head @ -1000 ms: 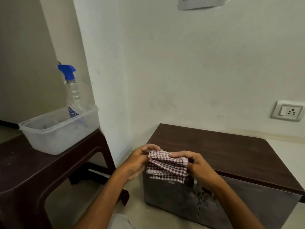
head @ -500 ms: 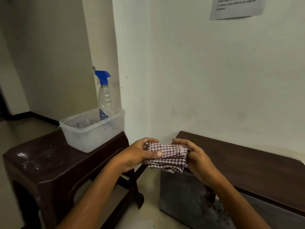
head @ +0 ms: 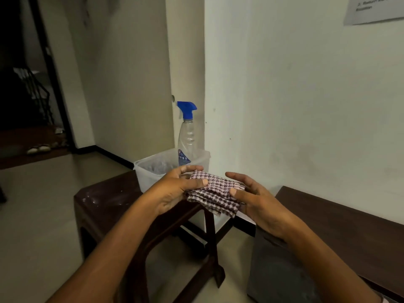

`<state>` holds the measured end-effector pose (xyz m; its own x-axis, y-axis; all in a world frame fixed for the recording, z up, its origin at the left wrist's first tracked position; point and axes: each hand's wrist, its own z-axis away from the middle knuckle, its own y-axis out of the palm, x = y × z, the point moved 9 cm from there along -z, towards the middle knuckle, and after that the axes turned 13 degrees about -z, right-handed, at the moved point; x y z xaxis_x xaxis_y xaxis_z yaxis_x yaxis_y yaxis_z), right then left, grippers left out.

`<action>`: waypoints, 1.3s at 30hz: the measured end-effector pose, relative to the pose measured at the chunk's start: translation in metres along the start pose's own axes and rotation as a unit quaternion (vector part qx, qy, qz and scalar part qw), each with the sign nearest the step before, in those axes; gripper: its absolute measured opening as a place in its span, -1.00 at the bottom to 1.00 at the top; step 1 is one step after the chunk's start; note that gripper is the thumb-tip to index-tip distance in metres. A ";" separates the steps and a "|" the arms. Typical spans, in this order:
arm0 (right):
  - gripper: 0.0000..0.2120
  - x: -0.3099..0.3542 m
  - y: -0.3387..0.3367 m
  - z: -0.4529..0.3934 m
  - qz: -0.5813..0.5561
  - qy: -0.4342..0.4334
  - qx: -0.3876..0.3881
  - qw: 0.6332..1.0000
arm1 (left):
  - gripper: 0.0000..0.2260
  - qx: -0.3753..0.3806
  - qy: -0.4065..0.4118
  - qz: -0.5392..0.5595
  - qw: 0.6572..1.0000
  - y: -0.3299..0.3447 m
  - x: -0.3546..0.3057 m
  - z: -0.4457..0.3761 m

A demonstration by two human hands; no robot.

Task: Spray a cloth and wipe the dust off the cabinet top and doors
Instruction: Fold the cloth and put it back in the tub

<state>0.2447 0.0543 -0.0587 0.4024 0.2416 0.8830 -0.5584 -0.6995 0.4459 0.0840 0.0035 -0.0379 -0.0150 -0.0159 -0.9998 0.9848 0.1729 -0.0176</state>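
Observation:
A folded red-and-white checked cloth [head: 216, 192] is held between both hands in front of me. My left hand [head: 175, 190] grips its left side with the thumb on top. My right hand [head: 253, 197] holds the right side, thumb pressed on the cloth and fingers loosely curled above it. A clear spray bottle [head: 188, 136] with a blue trigger head stands upright in a translucent plastic tub [head: 148, 171] just behind the hands. The dark brown cabinet [head: 332, 224] sits low at the right against the wall; its dusty door [head: 275, 274] faces me.
The tub rests on a dark brown plastic stool [head: 105, 200] left of the cabinet. A white wall corner rises behind the bottle. A paper notice [head: 376, 9] hangs top right. An open dark doorway and shoes [head: 38, 149] lie far left on the tiled floor.
My view has swung left, so the stool, tub and bottle now sit near the centre and the cabinet has slid to the right. Both hands keep the cloth; the right fingers have loosened.

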 end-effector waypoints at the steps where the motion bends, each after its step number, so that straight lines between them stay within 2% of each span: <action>1: -0.57 0.001 0.007 -0.007 0.009 -0.001 -0.004 1.000 | -0.56 -0.014 0.005 -0.008 1.000 -0.010 -0.007 0.001; 8: -0.64 0.020 0.053 -0.070 -0.014 -0.017 -0.066 0.998 | -0.73 -0.053 -0.002 -0.046 0.998 -0.072 -0.055 -0.010; 12: -0.60 0.024 0.072 -0.106 -0.005 -0.003 -0.086 0.996 | -0.62 -0.098 -0.030 -0.116 0.988 -0.110 -0.075 -0.029; 15: -0.60 0.026 0.079 -0.130 0.038 0.000 -0.099 0.994 | -0.59 -0.123 -0.062 -0.209 0.968 -0.131 -0.079 -0.044; 17: -0.69 0.024 0.082 -0.145 0.082 0.004 -0.107 0.991 | -0.64 -0.144 -0.068 -0.268 0.950 -0.140 -0.082 -0.054; 22: -0.80 0.008 0.087 -0.174 0.219 0.044 -0.099 0.970 | -0.67 -0.156 -0.095 -0.429 0.884 -0.154 -0.074 -0.071; 24: -0.86 0.005 0.087 -0.181 0.284 0.048 -0.091 0.953 | -0.62 -0.144 -0.104 -0.460 0.870 -0.155 -0.070 -0.075; 30: -0.80 0.009 0.094 -0.197 0.438 0.030 -0.060 0.897 | -0.55 -0.098 -0.127 -0.524 0.836 -0.164 -0.061 -0.080; 33: -0.65 -0.001 0.103 -0.204 0.520 0.024 -0.029 0.853 | -0.54 -0.092 -0.117 -0.565 0.812 -0.169 -0.060 -0.082; 36: -0.51 -0.026 0.102 -0.209 0.583 0.069 -0.004 0.809 | -0.56 -0.074 -0.108 -0.607 0.784 -0.170 -0.057 -0.083; 39: -0.38 -0.040 0.098 -0.216 0.642 0.107 0.009 0.759 | -0.57 -0.048 -0.101 -0.664 0.739 -0.164 -0.051 -0.085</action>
<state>0.0171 0.1215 -0.0184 -0.5934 -0.5439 0.5933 -0.3810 -0.4595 -0.8023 -0.0914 0.0598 0.0150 -0.9217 -0.3800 -0.0779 0.1080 -0.0586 -0.9924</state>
